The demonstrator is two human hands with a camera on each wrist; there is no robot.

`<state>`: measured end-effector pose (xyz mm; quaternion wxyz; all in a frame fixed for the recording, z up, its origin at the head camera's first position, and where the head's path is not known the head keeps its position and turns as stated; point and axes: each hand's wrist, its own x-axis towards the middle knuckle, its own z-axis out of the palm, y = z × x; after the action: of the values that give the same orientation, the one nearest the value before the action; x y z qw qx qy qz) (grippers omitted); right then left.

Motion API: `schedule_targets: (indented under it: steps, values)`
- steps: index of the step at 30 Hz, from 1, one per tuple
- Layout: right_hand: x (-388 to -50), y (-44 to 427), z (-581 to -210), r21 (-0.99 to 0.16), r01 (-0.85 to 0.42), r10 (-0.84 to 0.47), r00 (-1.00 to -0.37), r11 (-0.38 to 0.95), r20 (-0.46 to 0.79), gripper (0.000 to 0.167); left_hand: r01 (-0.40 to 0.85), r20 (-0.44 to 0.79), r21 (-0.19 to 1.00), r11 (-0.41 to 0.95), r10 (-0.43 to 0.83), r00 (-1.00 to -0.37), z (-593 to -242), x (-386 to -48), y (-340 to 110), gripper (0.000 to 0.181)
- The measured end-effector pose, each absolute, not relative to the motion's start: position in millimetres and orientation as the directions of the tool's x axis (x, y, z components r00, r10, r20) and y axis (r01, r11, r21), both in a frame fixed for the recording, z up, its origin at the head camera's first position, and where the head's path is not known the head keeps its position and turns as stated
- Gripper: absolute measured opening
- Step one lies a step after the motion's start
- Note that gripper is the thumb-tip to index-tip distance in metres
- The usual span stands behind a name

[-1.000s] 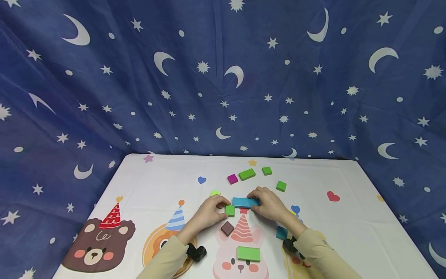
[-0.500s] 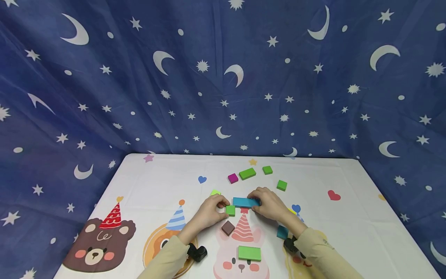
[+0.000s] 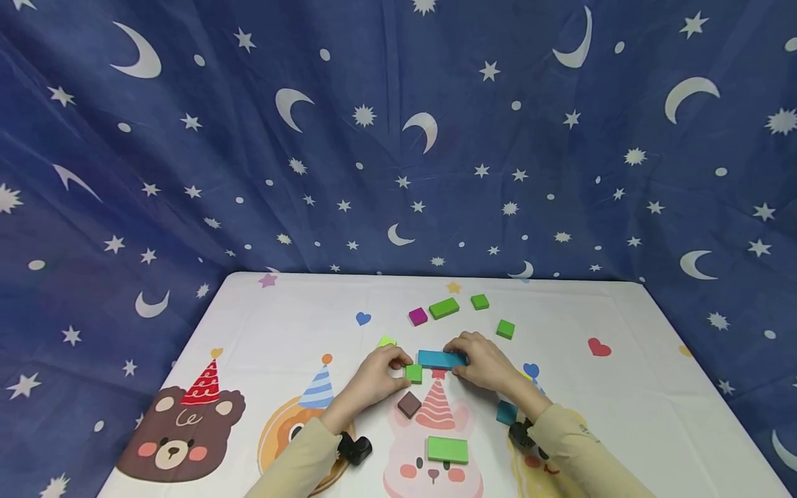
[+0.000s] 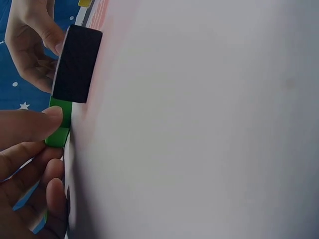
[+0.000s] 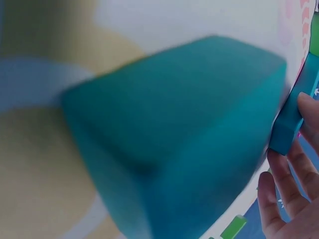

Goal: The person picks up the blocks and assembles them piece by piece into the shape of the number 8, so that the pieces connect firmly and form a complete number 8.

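Between thumb and fingers, my left hand [image 3: 373,377] pinches a small green square block [image 3: 414,374] that lies on the table. In the left wrist view the thumb presses the near side of this green block [image 4: 59,135]. My right hand [image 3: 484,361] grips the right end of a long blue block [image 3: 438,360], lying flat just right of and behind the green one. From the right wrist, the thumb and fingertips show around the end of the blue block [image 5: 289,122]. A brown square block [image 3: 409,404] sits in front of the left fingertips.
A light green rectangular block [image 3: 447,450] lies nearer. A teal block [image 3: 507,412] is beside the right wrist, and a yellow-green block [image 3: 387,341] peeks out behind the left hand. Farther back are a magenta block [image 3: 418,317], a long green block [image 3: 444,308] and small green blocks [image 3: 506,329].
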<state>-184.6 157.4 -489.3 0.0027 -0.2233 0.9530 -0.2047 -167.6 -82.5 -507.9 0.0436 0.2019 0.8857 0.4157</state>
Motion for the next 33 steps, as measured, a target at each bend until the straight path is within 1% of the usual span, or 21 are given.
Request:
schedule_targets:
  steps: [9, 18, 26, 33]
  values:
    - [-182.1, 159.1, -484.4, -0.406, -0.416, -0.425, -0.902, 0.814, 0.073, 0.035, 0.309, 0.069, 0.747, 0.588, 0.394, -0.916, -507.0, -168.4, -82.2, 0.026]
    - [-180.4, 165.5, -481.1, -0.424, -0.363, -0.382, -0.923, 0.829, 0.045, 0.037, 0.299, 0.064, 0.752, 0.587, 0.387, -0.920, -508.5, -167.1, -83.1, 0.027]
    - [-177.6, 175.8, -476.9, -0.473, -0.321, -0.337, -0.940, 0.820, 0.054, 0.033, 0.308, 0.071, 0.747, 0.589, 0.391, -0.918, -508.0, -167.2, -83.0, 0.027]
    - [-170.7, 187.5, -472.5, -0.493, -0.299, -0.300, -0.951, 0.817, 0.081, 0.030, 0.301, 0.061, 0.744, 0.596, 0.389, -0.919, -506.8, -167.7, -82.9, 0.027]
